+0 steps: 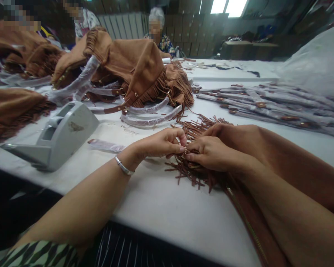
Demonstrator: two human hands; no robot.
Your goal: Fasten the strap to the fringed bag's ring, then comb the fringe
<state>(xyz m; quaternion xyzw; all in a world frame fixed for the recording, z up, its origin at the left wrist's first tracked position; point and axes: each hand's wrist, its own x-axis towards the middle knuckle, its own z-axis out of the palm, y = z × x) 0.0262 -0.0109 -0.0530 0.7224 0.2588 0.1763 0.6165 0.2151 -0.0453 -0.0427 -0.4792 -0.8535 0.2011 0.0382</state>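
Observation:
A brown suede fringed bag (284, 155) lies on the white table (167, 207) in front of me, its tassel fringe (195, 129) spread toward the left. My left hand (163, 142), with a silver bracelet on the wrist, pinches at the fringe near a small metal fitting. My right hand (211, 154) rests on the bag's edge, fingers closed on the same spot. The fingertips of both hands meet there. What exactly they pinch is too small to make out.
A grey tape dispenser (58, 137) stands at the left. A pile of brown fringed bags (133, 70) with plastic-wrapped handles lies behind. Wrapped straps (269, 105) lie at the right. Other people sit at the far side.

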